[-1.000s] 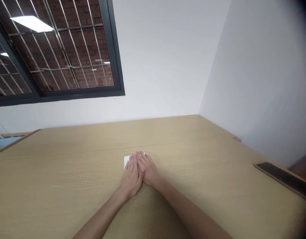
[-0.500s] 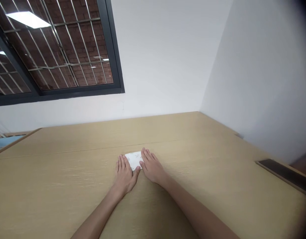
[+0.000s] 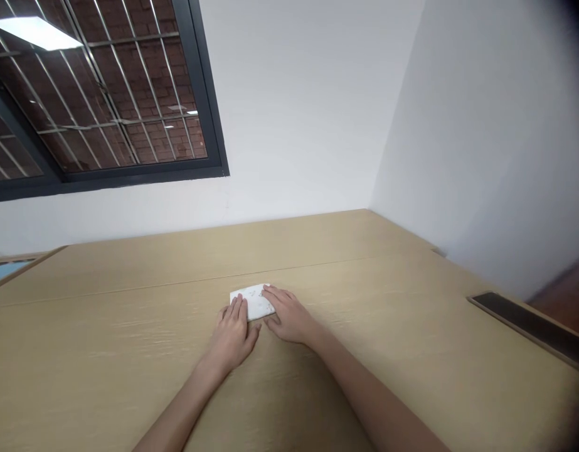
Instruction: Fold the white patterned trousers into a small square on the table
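A small white folded paper [image 3: 254, 302] with faint print lies flat on the light wooden table [image 3: 129, 351]. My left hand [image 3: 233, 336] lies flat with its fingers stretched out, the fingertips resting on the paper's near left edge. My right hand [image 3: 289, 317] lies flat beside it, fingers spread, its fingertips pressing on the paper's right end. Neither hand grips anything.
The table runs to a white wall at the back and another on the right. A dark-framed window [image 3: 96, 107] with bars sits high on the left. A dark slot [image 3: 529, 326] is set near the table's right edge.
My hands lay side by side over the paper; they slid apart and back toward me, uncovering most of it. The view has shifted slightly.
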The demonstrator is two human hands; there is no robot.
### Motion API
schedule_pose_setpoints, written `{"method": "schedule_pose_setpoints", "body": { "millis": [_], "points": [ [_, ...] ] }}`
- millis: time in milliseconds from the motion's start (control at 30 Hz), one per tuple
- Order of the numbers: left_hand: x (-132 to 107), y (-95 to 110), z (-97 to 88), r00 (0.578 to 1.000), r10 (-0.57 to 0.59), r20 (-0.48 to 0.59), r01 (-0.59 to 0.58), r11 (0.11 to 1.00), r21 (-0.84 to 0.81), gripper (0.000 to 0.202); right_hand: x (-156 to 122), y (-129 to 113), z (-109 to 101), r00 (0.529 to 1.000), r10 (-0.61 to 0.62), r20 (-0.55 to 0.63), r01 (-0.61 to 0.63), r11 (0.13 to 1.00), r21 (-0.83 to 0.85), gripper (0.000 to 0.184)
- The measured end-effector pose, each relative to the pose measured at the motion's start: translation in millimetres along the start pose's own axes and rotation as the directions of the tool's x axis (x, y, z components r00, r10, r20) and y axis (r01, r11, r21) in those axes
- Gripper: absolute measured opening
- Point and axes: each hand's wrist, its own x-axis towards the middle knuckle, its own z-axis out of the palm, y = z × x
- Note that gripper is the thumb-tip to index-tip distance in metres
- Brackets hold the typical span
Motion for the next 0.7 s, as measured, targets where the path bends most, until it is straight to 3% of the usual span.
{"method": "schedule_pose_setpoints", "body": {
  "millis": [200, 300, 400, 600, 667, 700],
  "points": [
    [6, -5, -3.4, 0.990, 0.032, -0.136, -0.035, 0.999, -0.015, 0.050, 8, 14, 15, 0.997, -0.027, -0.070, 0.028, 1.000, 0.007, 0.057],
    [9, -6, -7.1, 0.986, 0.032, -0.164, -0.037, 0.999, -0.027, 0.029, 11, 15, 14, 0.990, -0.079, -0.117, 0.077, 0.997, -0.024, 0.048],
    [11, -7, -14.2, 0.980, 0.005, -0.199, -0.016, 0.998, -0.055, 0.026, 12, 10, 7, 0.982, -0.078, -0.171, 0.076, 0.997, -0.016, 0.034],
    [10, -2, -45.3, 0.958, -0.114, -0.262, 0.071, 0.983, -0.167, 0.038, 14, -13, -18, 0.963, 0.096, -0.254, -0.030, 0.968, 0.251, 0.027],
    [8, 1, -54.0, 0.965, -0.183, -0.189, 0.105, 0.927, -0.360, 0.039, 15, -18, -22, 0.940, 0.210, -0.267, -0.098, 0.920, 0.380, 0.033],
    [7, 3, -56.3, 0.967, -0.224, -0.117, 0.139, 0.858, -0.494, 0.040, 16, -18, -23, 0.927, 0.273, -0.258, -0.137, 0.885, 0.445, 0.038]
  ]
}}
